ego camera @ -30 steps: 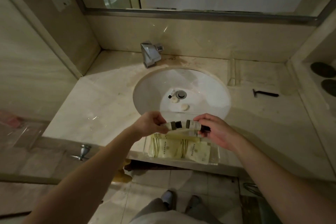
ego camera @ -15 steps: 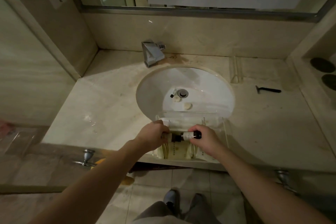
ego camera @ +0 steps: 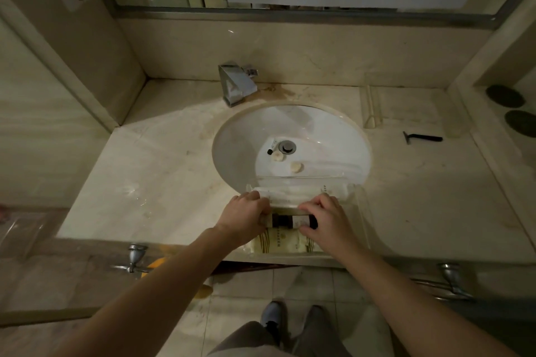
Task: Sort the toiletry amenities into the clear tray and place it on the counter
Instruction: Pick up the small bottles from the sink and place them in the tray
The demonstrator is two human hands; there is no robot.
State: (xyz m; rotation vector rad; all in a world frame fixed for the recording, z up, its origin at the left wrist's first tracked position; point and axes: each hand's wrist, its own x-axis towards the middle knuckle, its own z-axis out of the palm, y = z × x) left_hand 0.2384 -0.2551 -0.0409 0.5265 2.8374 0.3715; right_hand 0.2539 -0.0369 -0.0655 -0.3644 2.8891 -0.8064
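A clear tray [ego camera: 361,206] sits at the counter's front edge, partly over the sink [ego camera: 246,136]. Cream sachets [ego camera: 278,242] lie in its near half and white packets [ego camera: 293,193] along its far side. Two small bottles with dark caps [ego camera: 285,220] lie end to end across the tray. My left hand [ego camera: 245,219] grips the left bottle's end, and my right hand [ego camera: 326,222] grips the right bottle's end. In the basin lie a small tube [ego camera: 272,146] and two round soaps [ego camera: 296,167] near the drain.
A black razor [ego camera: 422,138] lies on the counter [ego camera: 150,177] right of the sink. A chrome tap [ego camera: 235,87] stands behind the basin. A second clear holder [ego camera: 372,107] sits at the back right. Two dark round coasters [ego camera: 506,95] rest on the right ledge.
Both hands have come down with the two bottles from above the tray into it. The view has shifted so the tray lies further onto the counter.
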